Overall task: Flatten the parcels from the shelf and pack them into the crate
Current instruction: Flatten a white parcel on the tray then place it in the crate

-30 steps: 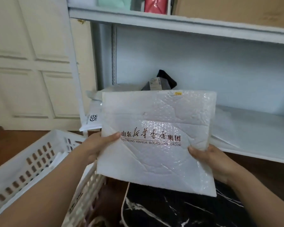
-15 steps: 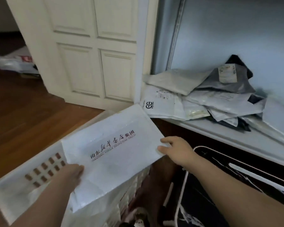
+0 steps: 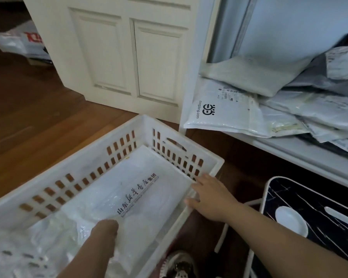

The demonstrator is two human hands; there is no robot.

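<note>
Parcel in hand: a white bubble mailer (image 3: 133,189) with dark printed lettering lies tilted inside the crate, its far corner up against the slotted far wall.
Crate: a white slotted plastic crate (image 3: 100,157) stands on the wooden floor (image 3: 34,109), just beside the shelf's corner post; other clear and white wrappers lie in it under the mailer.
Left hand: the left hand (image 3: 106,229) is down in the crate on the mailer's near edge; its fingers are hidden, so whether the grip is clenched on the mailer or released I cannot tell.
Right hand: the right hand (image 3: 207,195) is at the crate's right rim, fingers straight and spread, tips touching the mailer's right edge; grip released.
Shelf: the white shelf (image 3: 289,149) carries a heap of parcels (image 3: 269,105), white, grey and dark, unflattened, the front one overhanging the edge.
Elsewhere: a panelled white door (image 3: 129,57) behind the crate; a black marbled tray (image 3: 309,217) at lower right; a shoe (image 3: 181,265) below the crate.
</note>
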